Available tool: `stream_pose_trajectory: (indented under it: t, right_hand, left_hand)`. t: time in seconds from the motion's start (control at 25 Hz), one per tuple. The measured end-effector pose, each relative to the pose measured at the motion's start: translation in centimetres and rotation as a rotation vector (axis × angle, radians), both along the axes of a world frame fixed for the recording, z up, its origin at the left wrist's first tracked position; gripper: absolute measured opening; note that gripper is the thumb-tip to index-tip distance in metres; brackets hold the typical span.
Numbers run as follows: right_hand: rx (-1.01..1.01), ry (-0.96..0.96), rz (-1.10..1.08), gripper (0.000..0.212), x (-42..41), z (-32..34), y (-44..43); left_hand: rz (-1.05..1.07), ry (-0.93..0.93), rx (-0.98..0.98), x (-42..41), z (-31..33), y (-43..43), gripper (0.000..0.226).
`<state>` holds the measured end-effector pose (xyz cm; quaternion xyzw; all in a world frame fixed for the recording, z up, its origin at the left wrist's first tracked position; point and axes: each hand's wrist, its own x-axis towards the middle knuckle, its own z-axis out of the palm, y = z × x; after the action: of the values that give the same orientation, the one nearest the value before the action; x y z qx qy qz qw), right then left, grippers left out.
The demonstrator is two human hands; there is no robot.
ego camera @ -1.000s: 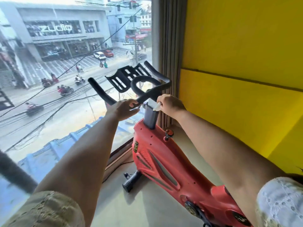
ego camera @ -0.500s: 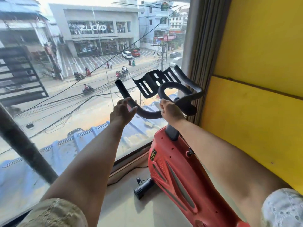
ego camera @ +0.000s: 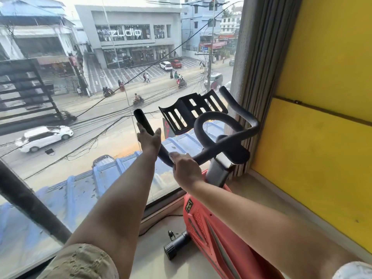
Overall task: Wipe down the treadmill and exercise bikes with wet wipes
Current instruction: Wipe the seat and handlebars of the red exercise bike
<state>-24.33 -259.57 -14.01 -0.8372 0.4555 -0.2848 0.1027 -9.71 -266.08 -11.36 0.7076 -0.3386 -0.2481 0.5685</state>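
Seeing red exercise bike on the floor in the corner, nose toward the window glass, yellow wall to the right. Black handlebar on top of grey post. Slotted black tablet holder mounted just ahead of the centre loop.

Left hand open: fingers straight and spread, left horn of the handlebar running up between thumb and fingers. Actual contact with the bar: can't tell. Nothing held.

Right hand closed over the handlebar at the low bend, just left of the post. Knuckles up, fingers curled over the far side, gripping the bar. Wet wipe: only a pale sliver at the right-hand fingertips, too small to confirm.

Both arms stretched forward, forearms bare. Beige sleeve on the left, white sleeve on the right, both at the bottom edge.

Also noted:
- front stabiliser foot with black roller, on the floor near the window base
- thin black cable along the window base
- ribbed grey curtain bunched in the corner behind the right horn
- through the glass: blue corrugated roof directly below, street with white car and scooters, grey storefront across the road
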Motion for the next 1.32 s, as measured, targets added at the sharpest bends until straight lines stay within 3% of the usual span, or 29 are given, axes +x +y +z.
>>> stream_pose_trajectory:
  t: [0.2,0.32,0.6,0.76,0.92,1.0,1.16,1.32]
  right_hand:
    - [-0.107,0.109,0.085,0.035,-0.2,0.8,-0.9]
    - [-0.209,0.104,0.046,0.027,-2.4,0.4,-2.1]
    - [-0.088,0.070,0.132,0.026,-1.0,0.4,-2.9]
    - [-0.283,0.013,0.277,0.039,-5.9,-0.9,-5.6]
    - [-0.490,0.147,0.394,0.038,-10.8,-0.7,-10.6]
    - [-0.530,0.172,0.340,0.038,-10.8,-1.0,-10.7]
    - [-0.437,-0.036,0.035,0.028,-6.9,-2.6,-5.4]
    - [-0.342,-0.070,0.096,0.030,-1.8,-2.2,-1.5]
  left_hand:
    - [0.031,0.161,-0.062,-1.2,-1.5,-0.7,0.072]
    - [0.044,0.176,-0.072,-1.1,-1.9,-1.1,0.067]
    - [0.052,0.171,-0.092,-1.0,-2.0,-1.2,0.064]
    - [0.058,0.166,-0.107,-0.9,-2.4,-1.4,0.065]
    - [0.070,0.163,-0.129,-0.8,-2.6,-1.5,0.065]
    - [0.069,0.155,-0.127,-0.7,-2.7,-1.6,0.066]
    - [0.060,0.133,-0.121,-0.8,-2.6,-1.4,0.069]
    - [0.051,0.136,-0.132,-0.9,-2.5,-1.5,0.068]
